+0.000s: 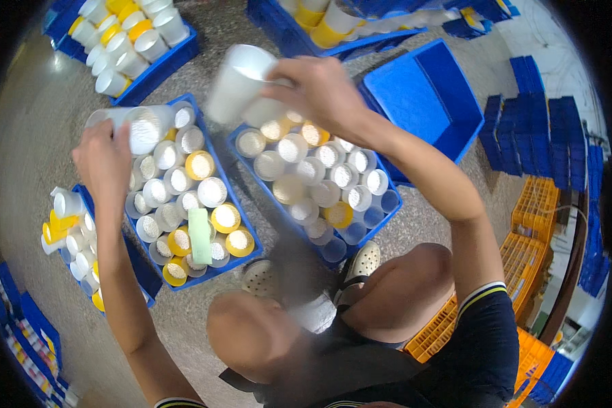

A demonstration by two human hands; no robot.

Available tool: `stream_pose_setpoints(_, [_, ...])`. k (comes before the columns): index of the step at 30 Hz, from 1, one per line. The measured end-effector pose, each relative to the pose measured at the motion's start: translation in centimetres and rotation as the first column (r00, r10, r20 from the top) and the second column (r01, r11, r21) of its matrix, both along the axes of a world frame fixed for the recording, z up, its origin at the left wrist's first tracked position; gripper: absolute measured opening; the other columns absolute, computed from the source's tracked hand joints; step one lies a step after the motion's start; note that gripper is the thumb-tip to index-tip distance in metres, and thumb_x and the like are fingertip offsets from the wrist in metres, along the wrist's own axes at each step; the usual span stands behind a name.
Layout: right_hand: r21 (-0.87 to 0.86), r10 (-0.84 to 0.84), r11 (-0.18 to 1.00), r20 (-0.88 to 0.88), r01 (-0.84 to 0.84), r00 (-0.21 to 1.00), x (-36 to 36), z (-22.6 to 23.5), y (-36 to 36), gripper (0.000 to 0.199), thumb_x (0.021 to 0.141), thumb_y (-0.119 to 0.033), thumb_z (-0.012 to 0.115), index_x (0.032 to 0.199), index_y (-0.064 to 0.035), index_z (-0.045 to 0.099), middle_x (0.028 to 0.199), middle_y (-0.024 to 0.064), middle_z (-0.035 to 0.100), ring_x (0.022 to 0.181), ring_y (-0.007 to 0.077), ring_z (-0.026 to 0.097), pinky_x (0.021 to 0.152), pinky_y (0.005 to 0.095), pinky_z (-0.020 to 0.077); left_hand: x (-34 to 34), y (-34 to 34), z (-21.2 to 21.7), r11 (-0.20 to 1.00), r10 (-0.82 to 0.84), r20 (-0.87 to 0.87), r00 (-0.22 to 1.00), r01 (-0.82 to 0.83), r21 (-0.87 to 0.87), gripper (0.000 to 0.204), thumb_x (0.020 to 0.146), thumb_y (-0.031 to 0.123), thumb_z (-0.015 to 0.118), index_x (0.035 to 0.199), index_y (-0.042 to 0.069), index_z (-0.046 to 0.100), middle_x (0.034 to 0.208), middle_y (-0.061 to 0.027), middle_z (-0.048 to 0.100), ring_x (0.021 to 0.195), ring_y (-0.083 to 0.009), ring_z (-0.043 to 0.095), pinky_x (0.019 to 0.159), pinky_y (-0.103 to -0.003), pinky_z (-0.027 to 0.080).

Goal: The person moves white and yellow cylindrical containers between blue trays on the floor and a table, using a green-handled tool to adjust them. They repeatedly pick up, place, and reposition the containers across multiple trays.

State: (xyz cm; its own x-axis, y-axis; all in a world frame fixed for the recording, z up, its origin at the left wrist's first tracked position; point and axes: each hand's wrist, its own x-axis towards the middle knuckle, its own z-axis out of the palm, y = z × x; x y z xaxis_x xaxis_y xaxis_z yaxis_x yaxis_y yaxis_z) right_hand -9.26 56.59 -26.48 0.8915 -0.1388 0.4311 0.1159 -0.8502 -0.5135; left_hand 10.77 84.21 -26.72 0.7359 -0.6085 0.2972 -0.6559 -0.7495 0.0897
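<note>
Left hand (105, 160) fingers grip a white cup (146, 128); right hand (319, 88) grips a blurred cup (238, 81), which might slip onto the packed crate (387, 204).

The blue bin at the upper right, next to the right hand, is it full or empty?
Empty. The blue bin shows only its bare blue floor and walls, while the crate under the right hand is packed with white and yellow cups.
</note>
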Motion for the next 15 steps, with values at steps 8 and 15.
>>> stream_pose_setpoints(8, [-0.024,-0.412,0.882,-0.526,0.471,0.744,-17.6,-3.3,-2.1,0.020,0.085,-0.016,0.075,0.095,0.0009,0.071,0.073,0.0130,0.068,0.061,0.0173,0.064,0.054,0.0324,0.0502,-11.2,-13.9,-6.4,0.764,-0.591,-0.153,0.792,0.488,-0.422,0.026,0.083,0.023,0.071,0.076,-0.001,0.064,0.079,-0.0178,0.064,0.083,-0.0371,0.059,0.076,-0.047,0.042])
stream_pose_setpoints(15, [-0.122,-0.469,0.883,-0.297,0.454,0.832,-19.6,-9.1,1.4,0.015,0.082,-0.012,0.073,0.092,-0.0005,0.070,0.078,0.0142,0.069,0.066,0.0274,0.067,0.059,0.0359,0.0536,-13.9,-17.1,-10.5,0.776,-0.624,-0.110,0.774,0.595,-0.211,0.017,0.084,0.022,0.068,0.080,0.006,0.070,0.086,-0.0091,0.068,0.091,-0.0276,0.060,0.079,-0.043,0.039])
